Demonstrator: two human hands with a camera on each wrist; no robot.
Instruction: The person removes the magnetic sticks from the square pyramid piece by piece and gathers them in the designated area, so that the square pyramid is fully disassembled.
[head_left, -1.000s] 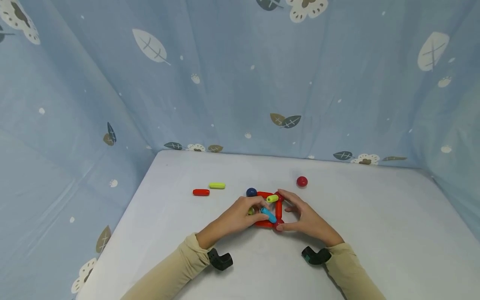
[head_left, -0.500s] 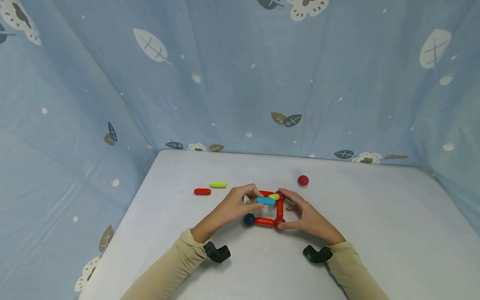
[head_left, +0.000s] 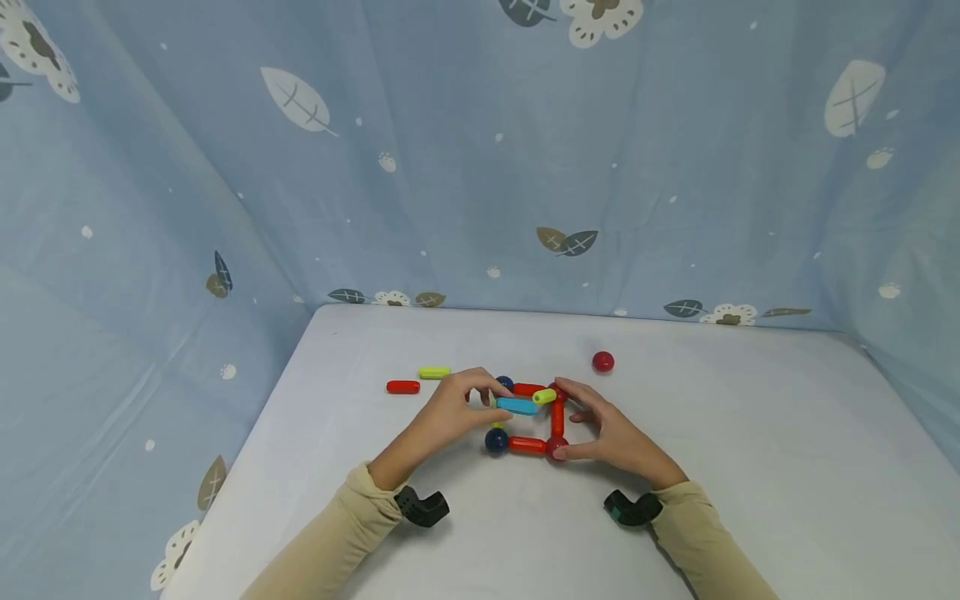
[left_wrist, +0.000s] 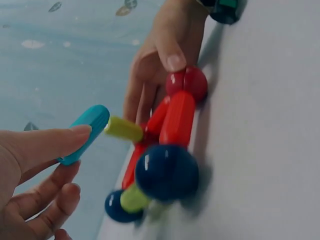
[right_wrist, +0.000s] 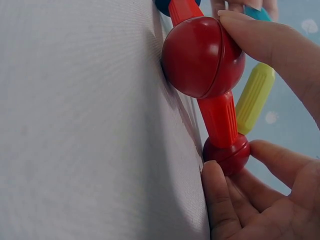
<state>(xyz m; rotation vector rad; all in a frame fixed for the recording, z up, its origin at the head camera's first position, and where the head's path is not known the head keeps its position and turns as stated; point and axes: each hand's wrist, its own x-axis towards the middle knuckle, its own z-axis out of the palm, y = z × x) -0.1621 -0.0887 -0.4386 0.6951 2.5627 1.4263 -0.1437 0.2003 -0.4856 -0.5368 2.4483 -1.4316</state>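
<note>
A square of magnetic rods and balls lies on the table: red rods (head_left: 528, 445) on three sides, a yellow-green rod (left_wrist: 134, 198) on the left. Navy balls (head_left: 497, 441) form its left corners, red balls (right_wrist: 200, 57) its right ones. From the far red ball (right_wrist: 227, 157) another yellow-green rod (right_wrist: 256, 97) sticks up. Over the square, my left hand (head_left: 463, 404) pinches a light-blue magnetic rod (left_wrist: 87, 131) between thumb and fingers. My right hand (head_left: 617, 433) grips the right side, thumb on the near red ball and fingers round the far one.
A loose red rod (head_left: 402, 387) and a yellow-green rod (head_left: 434, 372) lie left of the square. One loose red ball (head_left: 603, 362) sits behind it on the right. A leaf-patterned blue curtain (head_left: 465, 167) borders the white table (head_left: 750, 433) at the back.
My left hand has moved left and away from the near red ball with the light-blue rod, which has swung from slanted to nearly level. The right hand keeps its grip in place.
</note>
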